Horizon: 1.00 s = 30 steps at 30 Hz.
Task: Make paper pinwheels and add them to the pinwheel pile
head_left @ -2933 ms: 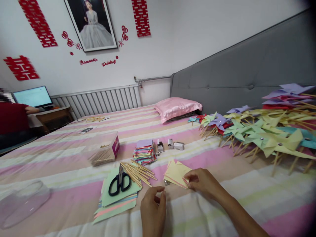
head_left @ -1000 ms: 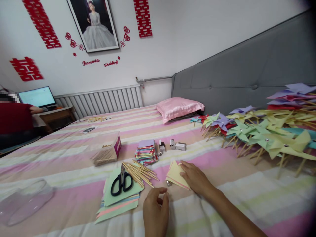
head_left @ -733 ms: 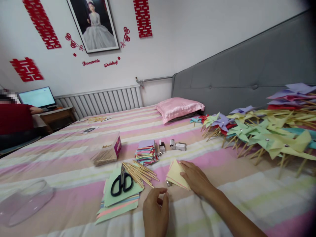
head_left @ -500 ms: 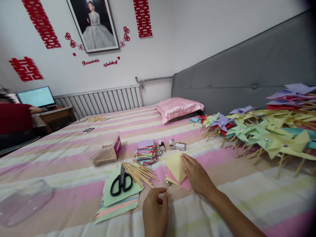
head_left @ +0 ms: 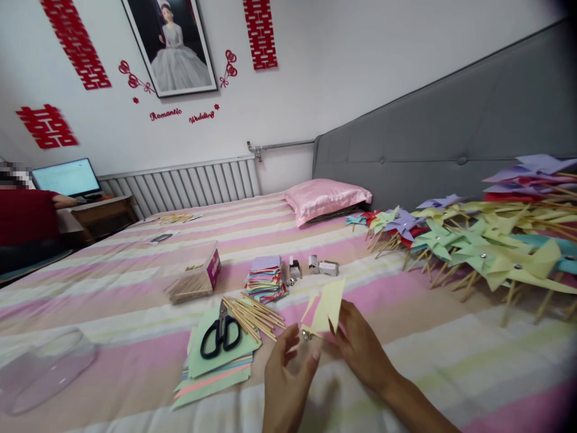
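Note:
A sheet of pale yellow paper (head_left: pixel 329 305) is pinched in my right hand (head_left: pixel 363 346), raised at a tilt above the bed. Its lower edge shows a slit near my fingers. Behind and below it lie pink and yellow paper sheets (head_left: pixel 310 311), partly hidden. My left hand (head_left: pixel 288 373) is held just left of the paper, thumb and fingers apart, with nothing in it. Small shiny metal pieces (head_left: pixel 306 335) lie between my hands. To the left, black-handled scissors (head_left: pixel 220 334) rest on a stack of coloured paper (head_left: pixel 216 388), beside a bundle of thin wooden sticks (head_left: pixel 256 316).
Beyond my hands are a pile of small coloured papers (head_left: pixel 265 279), little boxes (head_left: pixel 328 268) and a clear box of sticks (head_left: pixel 193 276). Finished pinwheels (head_left: pixel 482 255) heap up on the right by the grey headboard (head_left: pixel 428 120). A person (head_left: pixel 27 216) sits at far left.
My right hand has lifted the yellow paper off the sheets and tilted it up toward me. My left hand has opened and moved forward, closer to the paper.

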Motion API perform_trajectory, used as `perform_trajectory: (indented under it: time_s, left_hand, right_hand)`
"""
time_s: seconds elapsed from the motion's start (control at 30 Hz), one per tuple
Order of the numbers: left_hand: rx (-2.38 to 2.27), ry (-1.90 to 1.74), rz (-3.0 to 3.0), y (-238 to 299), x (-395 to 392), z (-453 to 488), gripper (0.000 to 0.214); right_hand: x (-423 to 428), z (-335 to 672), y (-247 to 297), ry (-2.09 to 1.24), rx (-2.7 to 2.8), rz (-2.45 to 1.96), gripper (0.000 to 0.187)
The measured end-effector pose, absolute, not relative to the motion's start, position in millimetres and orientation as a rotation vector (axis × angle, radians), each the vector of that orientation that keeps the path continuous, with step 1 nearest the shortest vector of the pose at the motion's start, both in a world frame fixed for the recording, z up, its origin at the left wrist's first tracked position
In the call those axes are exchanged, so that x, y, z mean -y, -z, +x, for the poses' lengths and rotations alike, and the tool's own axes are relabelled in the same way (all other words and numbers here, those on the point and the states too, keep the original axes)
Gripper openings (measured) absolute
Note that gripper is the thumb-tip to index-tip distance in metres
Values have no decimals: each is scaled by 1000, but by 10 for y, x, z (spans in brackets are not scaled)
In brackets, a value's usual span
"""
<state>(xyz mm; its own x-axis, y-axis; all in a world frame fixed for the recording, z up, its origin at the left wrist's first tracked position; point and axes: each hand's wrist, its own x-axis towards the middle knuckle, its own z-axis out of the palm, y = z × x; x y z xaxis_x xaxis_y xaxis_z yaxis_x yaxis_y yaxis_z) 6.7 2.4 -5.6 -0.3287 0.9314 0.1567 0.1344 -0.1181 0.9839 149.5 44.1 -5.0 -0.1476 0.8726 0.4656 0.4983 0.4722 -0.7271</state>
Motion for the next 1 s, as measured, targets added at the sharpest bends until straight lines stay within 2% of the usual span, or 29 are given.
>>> perform_trajectory:
  time_s: [0.13, 0.37, 0.53, 0.63, 0.77, 0.93, 1.0]
  left_hand:
    - [-1453, -1557, 1280, 11, 14, 104, 66]
    - [-1321, -1585, 1556, -57, 93, 120, 75]
    - [-1246, -1576, 1547, -4, 101, 141, 82]
    - [-1266, -1570, 1476, 17, 76, 134, 69]
    - [-1255, -1548, 1282, -19, 30, 88, 33]
    - [-1259, -1481, 698, -56, -11, 39, 36]
    - [-1215, -1466, 550, -61, -18, 37, 35]
  right_hand:
    - [-249, 1341, 81, -790, 1695, -1037, 44]
    - [-181, 1280, 71, -838, 1695, -822, 49]
    - [-182, 1245, 36, -860, 1714, -959, 31]
    - [-168, 1239, 28, -818, 1741, -905, 30]
    - [-162, 1243, -1, -637, 1834, -927, 22]
    - [-192, 1222, 1, -659, 1705, -1046, 8]
    - [-208, 1216, 15, -735, 1607, -1086, 9]
